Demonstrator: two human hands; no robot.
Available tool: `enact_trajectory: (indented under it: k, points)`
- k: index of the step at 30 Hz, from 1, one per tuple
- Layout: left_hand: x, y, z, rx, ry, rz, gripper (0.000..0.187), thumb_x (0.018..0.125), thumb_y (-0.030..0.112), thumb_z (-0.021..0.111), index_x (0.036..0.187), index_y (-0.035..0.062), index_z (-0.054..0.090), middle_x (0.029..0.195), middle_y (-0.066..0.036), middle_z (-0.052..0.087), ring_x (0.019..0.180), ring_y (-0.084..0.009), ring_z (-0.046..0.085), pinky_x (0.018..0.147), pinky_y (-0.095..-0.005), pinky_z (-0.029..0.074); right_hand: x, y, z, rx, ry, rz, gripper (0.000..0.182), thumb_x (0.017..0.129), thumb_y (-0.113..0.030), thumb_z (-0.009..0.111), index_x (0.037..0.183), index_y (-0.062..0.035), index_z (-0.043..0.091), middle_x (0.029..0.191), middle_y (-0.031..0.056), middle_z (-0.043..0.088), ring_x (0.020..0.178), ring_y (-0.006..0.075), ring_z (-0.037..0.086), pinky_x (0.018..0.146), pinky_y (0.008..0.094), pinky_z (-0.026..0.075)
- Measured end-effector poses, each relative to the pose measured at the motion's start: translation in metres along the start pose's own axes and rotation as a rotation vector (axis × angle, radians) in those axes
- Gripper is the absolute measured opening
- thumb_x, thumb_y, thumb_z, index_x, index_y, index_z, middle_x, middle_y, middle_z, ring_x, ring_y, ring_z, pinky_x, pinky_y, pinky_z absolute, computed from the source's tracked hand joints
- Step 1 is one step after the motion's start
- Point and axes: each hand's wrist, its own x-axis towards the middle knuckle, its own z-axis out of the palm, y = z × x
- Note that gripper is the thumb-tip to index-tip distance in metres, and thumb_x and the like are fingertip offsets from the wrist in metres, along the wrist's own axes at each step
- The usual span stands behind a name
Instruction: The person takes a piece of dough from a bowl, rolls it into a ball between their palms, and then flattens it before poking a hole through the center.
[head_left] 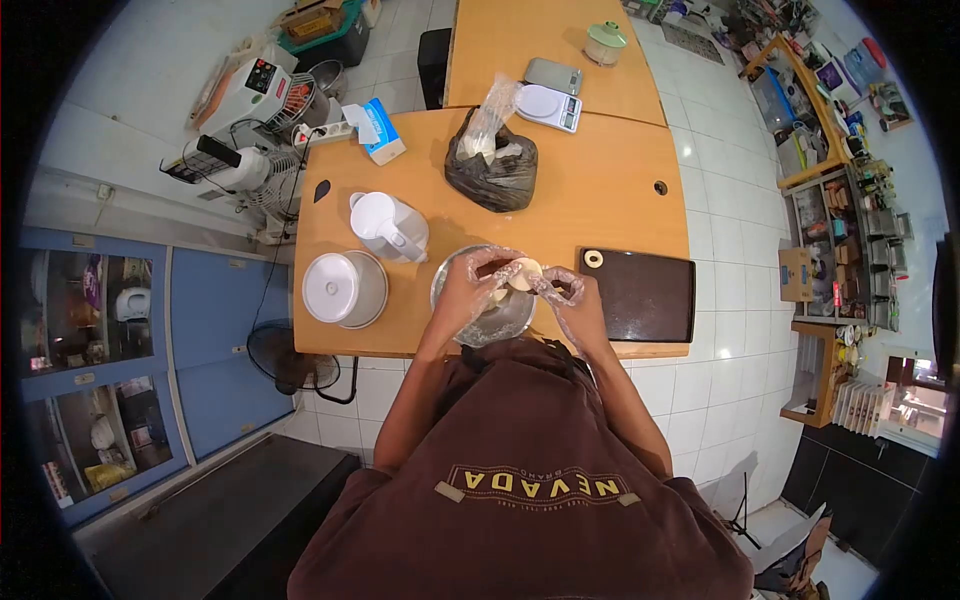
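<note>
While the head view looks down on the wooden table (630, 180), the flour-dusted left hand (478, 288) and right hand (570, 297) both have their fingers closed on a pale, round dough piece (525, 274), held over the metal bowl (505, 325) near the table's front edge. To the right lies a dark tray (640, 295) with a small dough ring (593, 258) in its far left corner, while a white pitcher (385, 222) and a lidded tub (345, 290) stand left of the bowl.

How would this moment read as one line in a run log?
left hand: holding pale dough piece | right hand: holding same piece | beneath: metal bowl | right: dark tray, one pale ring
</note>
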Motion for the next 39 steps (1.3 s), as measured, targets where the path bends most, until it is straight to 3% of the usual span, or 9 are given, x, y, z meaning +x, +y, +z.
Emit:
enact_trajectory:
  k: [9,12,17,26,32,36,39]
  points:
    - [-0.003,0.020,0.007,0.012,-0.069,-0.026,0.032,0.098,0.013,0.071,0.124,-0.0044,0.069,0.112,-0.009,0.074,0.102,-0.0153,0.069,0.093,-0.0303,0.053,-0.003,-0.006,0.001,0.015,0.010,0.020,0.019,0.099,-0.015,0.074,0.099,0.0033,0.073,0.089,0.0014,0.069,0.083,0.0067,0.059,0.076,0.0272,0.051]
    - [0.000,0.007,0.009,-0.098,0.010,0.064,0.031,0.097,0.012,0.072,0.123,-0.0041,0.069,0.111,-0.009,0.073,0.101,-0.0143,0.068,0.091,-0.0297,0.053,-0.003,-0.005,0.003,0.017,0.051,-0.047,0.016,0.098,-0.013,0.074,0.102,0.0027,0.074,0.091,0.0028,0.071,0.085,0.0073,0.061,0.078,0.0277,0.052]
    - [-0.002,0.010,0.013,-0.105,0.121,-0.002,0.028,0.097,0.012,0.073,0.120,-0.0032,0.069,0.110,-0.007,0.072,0.100,-0.0135,0.068,0.090,-0.0292,0.055,-0.007,-0.019,0.015,0.023,0.209,-0.197,0.020,0.096,-0.008,0.074,0.114,0.0001,0.076,0.093,0.0081,0.073,0.086,0.0109,0.065,0.080,0.0289,0.053]
    - [-0.006,0.004,0.022,-0.138,0.119,0.029,0.028,0.097,0.009,0.072,0.121,-0.0058,0.069,0.111,-0.009,0.072,0.100,-0.0135,0.069,0.090,-0.0282,0.054,-0.010,-0.024,0.009,-0.268,0.144,-0.322,0.034,0.093,-0.003,0.072,0.128,-0.0043,0.073,0.093,0.0124,0.071,0.086,0.0153,0.066,0.081,0.0299,0.052]
    - [-0.005,0.002,0.022,-0.171,0.126,0.063,0.030,0.095,0.005,0.072,0.123,-0.0043,0.068,0.110,-0.008,0.073,0.100,-0.0134,0.068,0.091,-0.0280,0.054,-0.010,-0.031,0.010,-0.200,0.114,-0.281,0.038,0.095,-0.003,0.070,0.132,-0.0074,0.071,0.096,0.0148,0.069,0.086,0.0186,0.065,0.081,0.0320,0.052]
    - [-0.004,0.005,0.024,-0.217,0.207,0.025,0.027,0.096,0.003,0.068,0.122,-0.0052,0.068,0.110,-0.008,0.073,0.101,-0.0126,0.068,0.090,-0.0278,0.053,-0.012,-0.022,0.008,-0.219,0.098,-0.343,0.042,0.097,-0.002,0.068,0.138,-0.0076,0.068,0.103,0.0101,0.067,0.092,0.0157,0.060,0.086,0.0286,0.049]
    - [-0.005,0.011,0.024,-0.181,0.133,0.015,0.027,0.096,0.003,0.067,0.121,-0.0057,0.070,0.111,-0.008,0.073,0.102,-0.0126,0.068,0.091,-0.0282,0.053,-0.014,-0.028,0.009,-0.298,0.076,-0.336,0.043,0.097,-0.002,0.068,0.139,-0.0073,0.067,0.104,0.0104,0.067,0.094,0.0163,0.061,0.087,0.0284,0.049]
